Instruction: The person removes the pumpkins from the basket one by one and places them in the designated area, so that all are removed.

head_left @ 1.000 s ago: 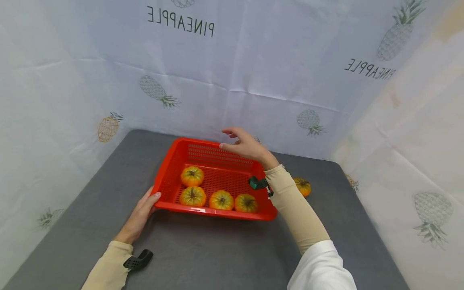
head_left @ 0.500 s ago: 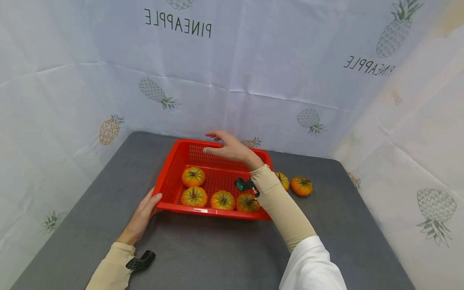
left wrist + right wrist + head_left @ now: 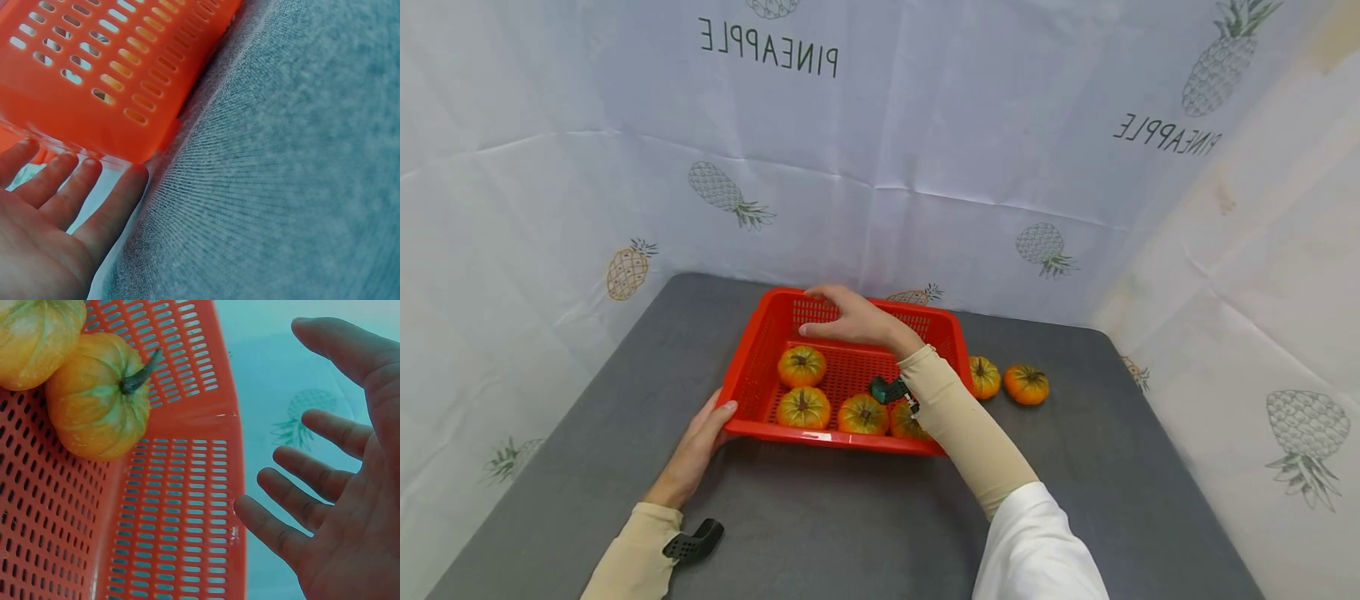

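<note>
Fingers (image 3: 112, 215) and thumb (image 3: 724, 408) of the left hand (image 3: 692, 447) pinch the near left corner of the red perforated plastic basket (image 3: 850, 439). Inside sit four small orange pumpkins (image 3: 802, 367), two at left, two along the near wall. The right hand (image 3: 855, 320) hovers over the far side, fingers spread. Rightmost, two more pumpkins (image 3: 1027, 384) rest on the grey table (image 3: 850, 525), beside the basket.

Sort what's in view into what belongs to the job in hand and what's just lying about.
In the job:
red basket, held at its near left corner by the left hand
four pumpkins showing inside it
right hand, at the basket's far side

Probably just lying about:
two loose pumpkins on the table, untouched, though possibly spares
pineapple-print cloth, a backdrop
</note>
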The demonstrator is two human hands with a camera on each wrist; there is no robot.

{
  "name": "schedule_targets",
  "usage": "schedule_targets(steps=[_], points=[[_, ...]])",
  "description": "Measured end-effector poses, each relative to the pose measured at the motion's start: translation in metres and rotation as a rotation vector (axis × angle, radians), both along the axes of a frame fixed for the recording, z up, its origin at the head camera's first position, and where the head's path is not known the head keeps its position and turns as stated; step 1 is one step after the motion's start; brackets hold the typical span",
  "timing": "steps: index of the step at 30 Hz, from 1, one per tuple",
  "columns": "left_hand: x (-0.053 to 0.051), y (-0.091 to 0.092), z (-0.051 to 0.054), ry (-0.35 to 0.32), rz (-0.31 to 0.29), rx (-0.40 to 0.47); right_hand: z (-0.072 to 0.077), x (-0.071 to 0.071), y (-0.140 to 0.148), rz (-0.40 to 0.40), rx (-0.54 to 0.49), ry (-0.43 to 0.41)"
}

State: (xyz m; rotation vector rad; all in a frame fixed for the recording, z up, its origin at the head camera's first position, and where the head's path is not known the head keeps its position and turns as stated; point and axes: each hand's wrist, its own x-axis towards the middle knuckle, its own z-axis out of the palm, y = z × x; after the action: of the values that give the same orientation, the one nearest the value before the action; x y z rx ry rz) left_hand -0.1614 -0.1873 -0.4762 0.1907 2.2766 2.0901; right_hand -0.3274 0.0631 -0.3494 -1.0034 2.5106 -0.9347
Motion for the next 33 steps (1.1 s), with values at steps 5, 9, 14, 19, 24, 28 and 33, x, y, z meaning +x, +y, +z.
schedule_targets(steps=[5,9,14,19,24,28,33], points=[[0.001,-0.001,0.0,0.001,0.001,-0.008,-0.008,0.001,-0.006,0.033,0.052,-0.038],[0.001,-0.001,0.001,0.001,0.001,-0.011,-0.015,0.002,-0.01,0.069,0.139,-0.026],[0.001,-0.001,0.0,0.001,-0.003,-0.01,-0.021,0.003,-0.015,0.096,0.235,-0.049],[0.0,-0.002,0.0,0.003,-0.005,-0.006,-0.025,0.007,-0.019,0.103,0.284,-0.087],[0.0,-0.002,-0.001,0.003,-0.008,-0.009,-0.03,0.009,-0.024,0.122,0.338,-0.107],[0.001,-0.002,-0.001,0.0,-0.007,-0.008,-0.036,0.008,-0.026,0.144,0.385,-0.1],[0.0,-0.002,0.0,0.004,-0.007,0.002,-0.041,0.008,-0.027,0.166,0.404,-0.081]])
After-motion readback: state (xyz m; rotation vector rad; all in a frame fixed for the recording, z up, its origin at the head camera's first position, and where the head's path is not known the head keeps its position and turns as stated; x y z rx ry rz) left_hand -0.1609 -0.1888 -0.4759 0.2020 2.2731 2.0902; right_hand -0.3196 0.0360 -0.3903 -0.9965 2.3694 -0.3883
